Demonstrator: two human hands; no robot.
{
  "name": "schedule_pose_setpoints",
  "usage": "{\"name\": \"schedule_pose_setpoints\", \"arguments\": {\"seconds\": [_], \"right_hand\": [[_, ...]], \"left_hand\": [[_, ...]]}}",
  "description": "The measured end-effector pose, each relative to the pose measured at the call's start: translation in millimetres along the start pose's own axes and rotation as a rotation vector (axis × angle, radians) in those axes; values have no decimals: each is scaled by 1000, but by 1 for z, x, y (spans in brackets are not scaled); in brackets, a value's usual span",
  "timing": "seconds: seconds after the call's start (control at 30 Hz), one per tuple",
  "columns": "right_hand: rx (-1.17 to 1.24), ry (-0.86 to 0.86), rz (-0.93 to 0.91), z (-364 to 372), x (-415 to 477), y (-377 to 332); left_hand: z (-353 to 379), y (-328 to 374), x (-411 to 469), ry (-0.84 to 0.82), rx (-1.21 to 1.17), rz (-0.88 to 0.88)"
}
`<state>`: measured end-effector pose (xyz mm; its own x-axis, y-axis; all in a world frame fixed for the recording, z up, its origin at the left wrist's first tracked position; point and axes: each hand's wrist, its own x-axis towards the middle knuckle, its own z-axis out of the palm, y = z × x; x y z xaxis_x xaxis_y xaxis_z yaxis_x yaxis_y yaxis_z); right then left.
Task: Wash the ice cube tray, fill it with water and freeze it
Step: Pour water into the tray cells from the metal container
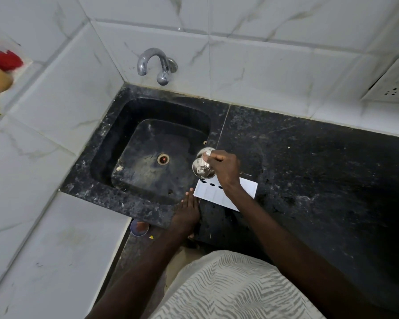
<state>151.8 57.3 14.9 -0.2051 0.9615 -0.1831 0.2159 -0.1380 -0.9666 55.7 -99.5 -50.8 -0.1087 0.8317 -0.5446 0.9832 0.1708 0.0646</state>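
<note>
A white ice cube tray [247, 189] lies flat on the black stone counter [309, 171], just right of the sink [148, 153]. My right hand [225, 168] grips a small shiny steel vessel [203, 165], tilted above the tray's left end and the sink's right rim. Whether anything pours from it cannot be told. My left hand [188, 210] rests with straight fingers on the counter's front edge, its fingertips beside the tray's near-left corner. A chrome tap [156, 64] sticks out of the tiled wall behind the sink; no water runs from it.
The sink is dark, with a drain [163, 159] at its middle. White marble tiles surround the sink at left and back. A wall socket [392, 85] sits at the far right. Red and yellow objects [2, 70] lie on a ledge at far left.
</note>
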Motion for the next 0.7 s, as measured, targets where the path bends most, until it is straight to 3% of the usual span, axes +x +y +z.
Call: {"name": "schedule_pose_setpoints", "arguments": {"seconds": [0.7], "right_hand": [[-109,-30,-198,2,-6,1]], "left_hand": [[3,1,-2,23,26,-24]]}}
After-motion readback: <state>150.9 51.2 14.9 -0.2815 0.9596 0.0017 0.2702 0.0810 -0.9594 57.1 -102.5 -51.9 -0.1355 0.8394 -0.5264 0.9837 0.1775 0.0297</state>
